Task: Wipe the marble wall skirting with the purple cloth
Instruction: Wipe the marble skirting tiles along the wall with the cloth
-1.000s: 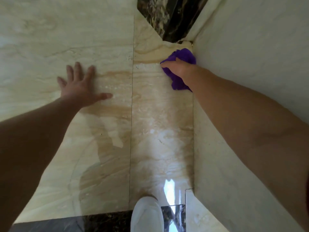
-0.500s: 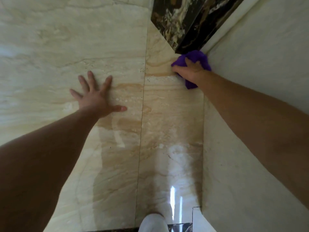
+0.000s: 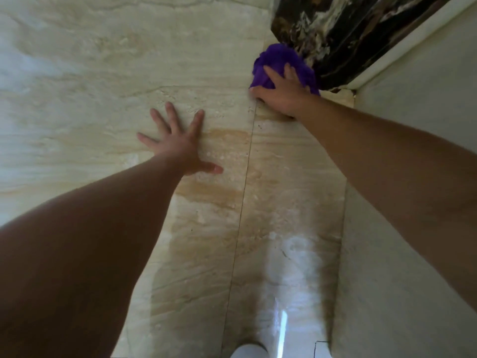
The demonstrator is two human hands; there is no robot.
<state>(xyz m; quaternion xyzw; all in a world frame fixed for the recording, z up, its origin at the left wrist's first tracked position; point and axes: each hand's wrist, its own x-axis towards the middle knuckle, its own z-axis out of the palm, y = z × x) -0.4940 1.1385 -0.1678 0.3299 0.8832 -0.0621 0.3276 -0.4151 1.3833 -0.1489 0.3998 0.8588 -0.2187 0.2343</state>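
My right hand (image 3: 280, 93) presses a bunched purple cloth (image 3: 277, 59) against the foot of the black-and-white veined marble skirting (image 3: 343, 34) at the top right, where it meets the beige floor. The fingers spread over the cloth and cover its lower part. My left hand (image 3: 178, 144) lies flat on the beige marble floor (image 3: 103, 86) with fingers apart, holding nothing, about a hand's width to the left of and nearer than the cloth.
A cream wall (image 3: 413, 125) runs down the right side and meets the dark skirting in a corner. A tile joint (image 3: 242, 202) runs down the floor between my arms. The toe of a white shoe (image 3: 249, 351) shows at the bottom edge.
My right hand has carried the cloth forward from the cream wall's base onto the dark skirting's foot. The view has shifted forward; the left hand stays flat on the floor.
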